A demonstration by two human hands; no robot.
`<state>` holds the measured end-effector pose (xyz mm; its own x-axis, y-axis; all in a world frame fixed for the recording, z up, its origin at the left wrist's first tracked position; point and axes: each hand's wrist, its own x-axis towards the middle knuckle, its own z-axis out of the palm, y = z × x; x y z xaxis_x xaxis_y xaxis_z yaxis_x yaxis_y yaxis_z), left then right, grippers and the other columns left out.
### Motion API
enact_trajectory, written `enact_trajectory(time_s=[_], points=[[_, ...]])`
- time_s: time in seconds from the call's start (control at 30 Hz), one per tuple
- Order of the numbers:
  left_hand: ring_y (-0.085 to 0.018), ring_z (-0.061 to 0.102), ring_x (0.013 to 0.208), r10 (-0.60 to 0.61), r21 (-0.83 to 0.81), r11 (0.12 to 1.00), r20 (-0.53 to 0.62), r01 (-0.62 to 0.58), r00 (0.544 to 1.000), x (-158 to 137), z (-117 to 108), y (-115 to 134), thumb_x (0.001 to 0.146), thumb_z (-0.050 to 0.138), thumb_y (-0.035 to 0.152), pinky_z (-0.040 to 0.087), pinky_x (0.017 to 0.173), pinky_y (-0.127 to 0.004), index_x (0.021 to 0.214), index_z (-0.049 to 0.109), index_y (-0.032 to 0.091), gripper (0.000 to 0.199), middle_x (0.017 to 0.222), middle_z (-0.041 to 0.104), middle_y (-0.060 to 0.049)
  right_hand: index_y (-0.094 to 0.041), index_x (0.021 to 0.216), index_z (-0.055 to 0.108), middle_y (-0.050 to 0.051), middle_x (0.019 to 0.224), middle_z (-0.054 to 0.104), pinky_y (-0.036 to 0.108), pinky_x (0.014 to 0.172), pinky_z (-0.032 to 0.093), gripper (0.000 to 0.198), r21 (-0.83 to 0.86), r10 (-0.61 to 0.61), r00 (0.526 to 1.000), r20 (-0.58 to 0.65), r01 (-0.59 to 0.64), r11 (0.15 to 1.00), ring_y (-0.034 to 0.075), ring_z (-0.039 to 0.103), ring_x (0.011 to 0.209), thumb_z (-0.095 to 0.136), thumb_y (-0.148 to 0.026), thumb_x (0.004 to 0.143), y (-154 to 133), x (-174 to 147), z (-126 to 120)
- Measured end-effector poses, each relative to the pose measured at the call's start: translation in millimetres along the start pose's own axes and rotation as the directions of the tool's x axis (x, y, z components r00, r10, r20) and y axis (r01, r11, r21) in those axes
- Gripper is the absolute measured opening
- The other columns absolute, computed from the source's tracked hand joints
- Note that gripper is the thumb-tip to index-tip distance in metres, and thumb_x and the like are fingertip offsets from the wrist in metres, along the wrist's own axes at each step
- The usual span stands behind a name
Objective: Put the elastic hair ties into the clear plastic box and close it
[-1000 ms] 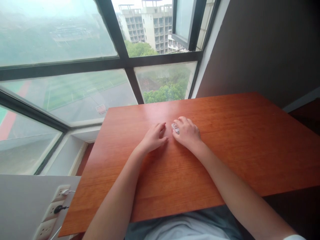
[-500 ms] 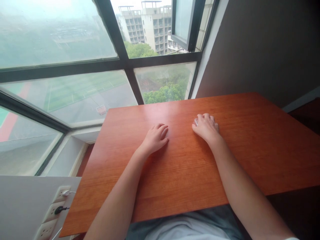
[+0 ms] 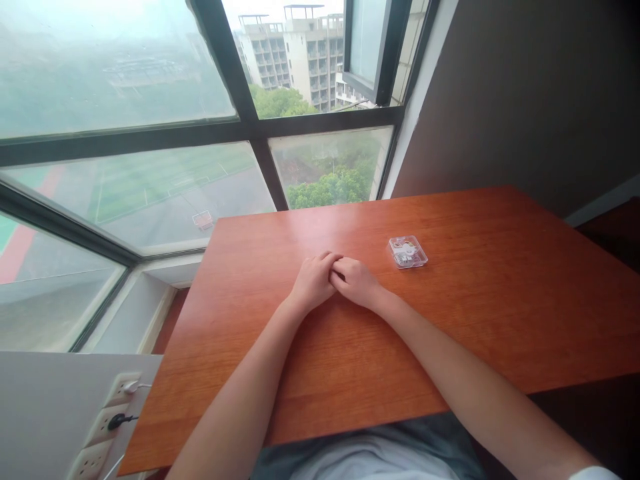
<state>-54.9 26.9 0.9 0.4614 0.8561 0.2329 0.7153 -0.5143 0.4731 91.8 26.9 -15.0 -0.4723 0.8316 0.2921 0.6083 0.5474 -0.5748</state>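
My left hand [image 3: 315, 280] and my right hand [image 3: 356, 281] meet over the middle of the wooden table [image 3: 320, 360]. Their curled fingers overlap and touch, with a small dark gap between them. I see no object in either hand. To the right of my right hand, and apart from it, a small clear plastic box [image 3: 408, 252] lies flat on the tabletop. Inside it are white and shiny metal-looking pieces, too small to name.
Large framed windows [image 3: 245, 123] run behind and to the left of the table. A grey wall [image 3: 520, 100] stands at the right. Wall sockets [image 3: 107, 423] with plugged-in cables sit low at the left, beside the table edge.
My right hand has let go of the clear box and moved left and slightly towards me, to meet my left hand. The box stays where it was, now fully visible.
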Motion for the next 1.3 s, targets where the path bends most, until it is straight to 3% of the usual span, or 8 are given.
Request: enact_trajectory(time_s=[1.3], points=[[-0.024, 0.062, 0.101, -0.041, 0.020, 0.999, 0.029, 0.041, 0.999, 0.4, 0.4, 5.8, 0.074, 0.054, 0.016, 0.048, 0.087, -0.036, 0.114, 0.058, 0.021, 0.041, 0.111, 0.065, -0.008, -0.018, 0.075, 0.061, 0.006, 0.084, 0.068, 0.027, 0.072, 0.044, 0.018, -0.005, 0.039, 0.999, 0.020, -0.039, 0.999, 0.017, 0.060, 0.077, 0.050, -0.017, 0.089, -0.9, 0.1, -9.4]])
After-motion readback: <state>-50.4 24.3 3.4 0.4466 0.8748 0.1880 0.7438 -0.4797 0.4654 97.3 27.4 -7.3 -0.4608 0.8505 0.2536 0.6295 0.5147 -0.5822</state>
